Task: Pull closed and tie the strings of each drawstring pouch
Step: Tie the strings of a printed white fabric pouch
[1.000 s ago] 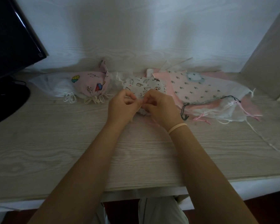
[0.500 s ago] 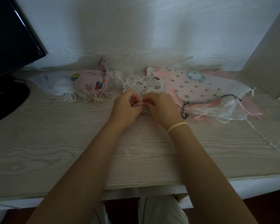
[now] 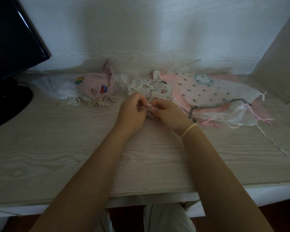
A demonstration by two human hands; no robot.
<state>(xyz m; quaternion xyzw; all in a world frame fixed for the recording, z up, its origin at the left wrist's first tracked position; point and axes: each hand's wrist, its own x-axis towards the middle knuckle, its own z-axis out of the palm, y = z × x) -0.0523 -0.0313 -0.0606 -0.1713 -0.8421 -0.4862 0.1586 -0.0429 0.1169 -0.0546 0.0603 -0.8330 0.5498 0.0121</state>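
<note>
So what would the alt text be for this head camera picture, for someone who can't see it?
Two bare hands, left hand and right hand, pinch the drawstring of a white animal-print cloth pouch on a pale wood-grain desk. A tied pink cartoon-print pouch lies left; untied pink and sheer pouches lie right.

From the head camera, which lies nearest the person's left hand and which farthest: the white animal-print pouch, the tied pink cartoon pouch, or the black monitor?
Measured from the left hand:
1. White animal-print pouch: just behind the fingers, at the centre.
2. Tied pink cartoon pouch: off to the left, near the wall.
3. Black monitor: far left, at the desk's corner.
</note>
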